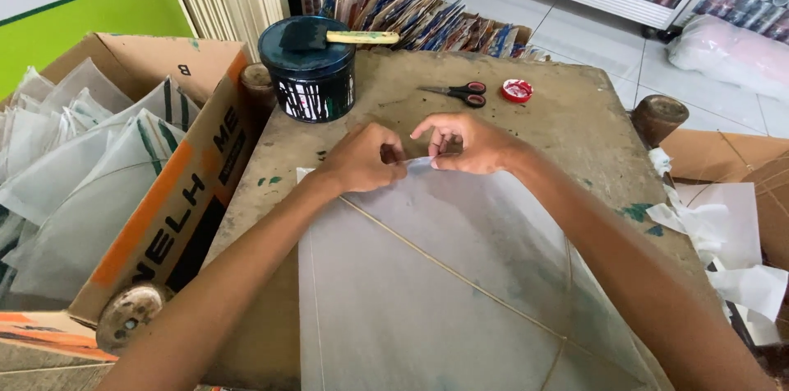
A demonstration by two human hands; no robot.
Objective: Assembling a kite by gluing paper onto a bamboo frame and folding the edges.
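A translucent white paper kite [444, 276] with thin bamboo sticks lies flat on the stained worktable [567, 128]. My left hand [362, 159] and my right hand [464, 143] meet at the kite's far corner. Both pinch the folded paper edge there with thumb and fingers. A thin diagonal stick [460, 276] runs from under my left hand toward the near right.
A dark glue tin [311, 70] with a brush [345, 37] across its top stands at the table's far left. Red-handled scissors [460, 92] and a small red lid [517, 91] lie behind my hands. A cardboard box [164, 218] of finished kites sits left. Paper scraps [723, 243] hang right.
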